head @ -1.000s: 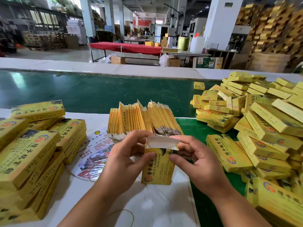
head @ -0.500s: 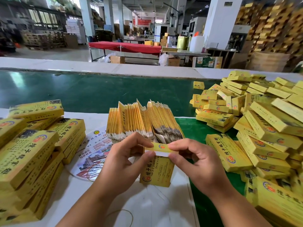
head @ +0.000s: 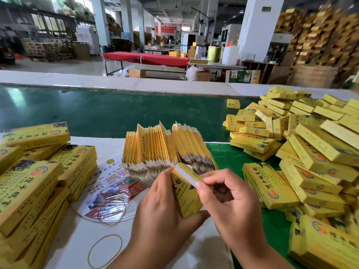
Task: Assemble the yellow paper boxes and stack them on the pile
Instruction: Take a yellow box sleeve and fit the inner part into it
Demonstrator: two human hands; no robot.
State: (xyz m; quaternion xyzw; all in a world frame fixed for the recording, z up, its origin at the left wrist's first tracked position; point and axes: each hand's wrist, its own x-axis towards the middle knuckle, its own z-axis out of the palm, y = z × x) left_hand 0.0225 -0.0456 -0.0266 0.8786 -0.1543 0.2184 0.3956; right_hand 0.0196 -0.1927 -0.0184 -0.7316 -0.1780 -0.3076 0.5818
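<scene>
Left of the fanned bundle of flat box blanks (head: 167,150), the left hand (head: 161,208) clamps the yellow paper box (head: 186,193), held just in front of that bundle. The right hand (head: 231,200) pinches its top flap. A mis-tucked flap could crease, and the box might slide off the pile of assembled boxes (head: 310,152) right of the bundle.

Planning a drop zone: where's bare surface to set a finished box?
Free: green belt beyond the flat-blank stack; green mat strip between that stack and the right box pile. Crowded: white tabletop at left, holding box stacks, flyer, rubber bands.
</scene>
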